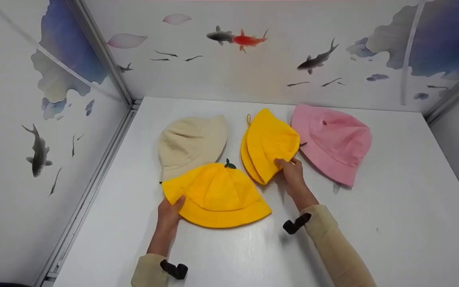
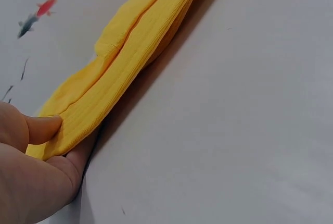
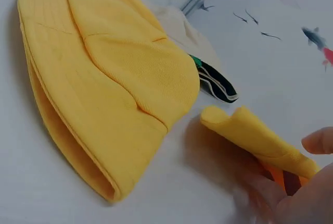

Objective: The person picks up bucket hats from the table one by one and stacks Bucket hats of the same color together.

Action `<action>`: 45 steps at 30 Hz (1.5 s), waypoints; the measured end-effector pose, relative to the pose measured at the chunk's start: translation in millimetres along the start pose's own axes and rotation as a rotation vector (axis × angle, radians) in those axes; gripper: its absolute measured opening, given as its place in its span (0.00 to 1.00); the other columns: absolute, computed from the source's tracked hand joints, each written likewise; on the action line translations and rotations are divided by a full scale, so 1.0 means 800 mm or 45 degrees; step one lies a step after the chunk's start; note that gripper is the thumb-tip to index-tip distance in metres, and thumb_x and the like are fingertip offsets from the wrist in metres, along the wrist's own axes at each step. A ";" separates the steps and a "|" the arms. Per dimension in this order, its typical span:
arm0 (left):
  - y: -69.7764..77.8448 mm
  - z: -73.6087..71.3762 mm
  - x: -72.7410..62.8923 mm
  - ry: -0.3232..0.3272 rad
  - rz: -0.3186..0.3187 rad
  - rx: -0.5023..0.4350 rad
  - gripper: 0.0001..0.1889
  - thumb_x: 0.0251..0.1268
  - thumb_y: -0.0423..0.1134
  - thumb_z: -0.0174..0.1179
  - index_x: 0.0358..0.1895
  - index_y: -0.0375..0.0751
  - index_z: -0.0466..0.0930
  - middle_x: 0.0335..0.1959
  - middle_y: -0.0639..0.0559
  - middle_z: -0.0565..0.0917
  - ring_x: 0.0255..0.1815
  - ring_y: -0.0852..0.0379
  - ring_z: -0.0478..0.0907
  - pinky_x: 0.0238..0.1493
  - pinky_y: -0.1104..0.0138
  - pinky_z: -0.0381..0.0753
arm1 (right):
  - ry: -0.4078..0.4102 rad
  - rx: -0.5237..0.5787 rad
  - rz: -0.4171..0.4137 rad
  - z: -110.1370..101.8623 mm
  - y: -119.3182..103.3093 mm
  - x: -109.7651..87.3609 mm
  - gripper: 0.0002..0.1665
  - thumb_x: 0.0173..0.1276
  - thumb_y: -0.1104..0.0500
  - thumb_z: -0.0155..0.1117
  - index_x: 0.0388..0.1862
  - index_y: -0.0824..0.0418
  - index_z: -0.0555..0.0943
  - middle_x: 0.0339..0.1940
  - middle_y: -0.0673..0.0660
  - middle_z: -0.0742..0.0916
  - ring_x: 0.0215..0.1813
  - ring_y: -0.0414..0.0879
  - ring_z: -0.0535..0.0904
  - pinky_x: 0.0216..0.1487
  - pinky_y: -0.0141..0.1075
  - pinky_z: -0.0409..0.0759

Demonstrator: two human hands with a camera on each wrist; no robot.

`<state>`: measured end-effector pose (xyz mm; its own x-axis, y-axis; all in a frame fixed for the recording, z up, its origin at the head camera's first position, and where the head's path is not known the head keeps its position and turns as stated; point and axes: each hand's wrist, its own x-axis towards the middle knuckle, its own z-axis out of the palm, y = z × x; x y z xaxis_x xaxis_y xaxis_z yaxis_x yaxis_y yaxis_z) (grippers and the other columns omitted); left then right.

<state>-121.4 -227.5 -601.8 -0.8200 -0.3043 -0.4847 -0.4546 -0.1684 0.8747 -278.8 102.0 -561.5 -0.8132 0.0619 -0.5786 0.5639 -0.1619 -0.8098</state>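
My left hand (image 1: pixel 169 215) pinches the left brim of a yellow bucket hat (image 1: pixel 217 195), thumb on top and fingers beneath. A small green leaf stands on that hat's crown. In the left wrist view, the thumb presses the stitched brim (image 2: pixel 130 57), which slants above the table. My right hand (image 1: pixel 293 175) holds a folded yellow hat (image 1: pixel 271 143) by its lower right side. The right wrist view has its fingers under this folded hat (image 3: pixel 255 140), the thumb above. A loop sticks out at its upper left.
Behind the leaf-topped hat lies a beige bucket hat (image 1: pixel 191 139), partly covered by it. A pink bucket hat (image 1: pixel 337 139) lies at the right, beside the folded yellow one. White walls with painted fish (image 1: pixel 249 40) border the white table (image 1: pixel 393 223) at the back and sides.
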 end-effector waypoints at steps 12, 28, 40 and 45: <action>-0.001 -0.001 0.002 0.029 -0.015 0.041 0.29 0.77 0.46 0.54 0.76 0.46 0.59 0.70 0.48 0.73 0.62 0.51 0.73 0.67 0.57 0.76 | -0.295 0.234 -0.152 -0.012 -0.002 -0.019 0.56 0.67 0.76 0.52 0.83 0.39 0.43 0.81 0.50 0.60 0.64 0.47 0.67 0.51 0.31 0.81; 0.002 0.002 0.005 -0.007 -0.094 0.018 0.29 0.78 0.48 0.53 0.77 0.48 0.58 0.70 0.51 0.72 0.63 0.51 0.72 0.72 0.57 0.72 | -0.384 0.112 -0.408 -0.014 -0.031 -0.072 0.48 0.69 0.75 0.50 0.80 0.43 0.51 0.77 0.51 0.66 0.63 0.49 0.70 0.50 0.32 0.84; 0.006 -0.003 0.010 -0.115 -0.092 -0.175 0.30 0.78 0.55 0.49 0.76 0.47 0.59 0.71 0.51 0.70 0.65 0.55 0.70 0.67 0.64 0.76 | -0.689 0.169 -0.569 -0.011 -0.045 -0.125 0.50 0.68 0.77 0.50 0.80 0.43 0.49 0.76 0.51 0.67 0.63 0.50 0.74 0.59 0.38 0.83; 0.009 -0.007 0.013 -0.175 -0.109 -0.432 0.32 0.80 0.56 0.42 0.79 0.48 0.51 0.72 0.51 0.65 0.68 0.56 0.66 0.66 0.63 0.74 | -0.817 0.162 -0.651 0.000 -0.043 -0.139 0.47 0.67 0.78 0.51 0.79 0.47 0.54 0.74 0.54 0.69 0.62 0.51 0.76 0.59 0.39 0.83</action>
<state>-130.9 -237.1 -600.5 -0.8337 -0.1508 -0.5313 -0.4012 -0.4958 0.7703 -207.6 100.8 -469.3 -0.9106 -0.4095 0.0566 0.1132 -0.3786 -0.9186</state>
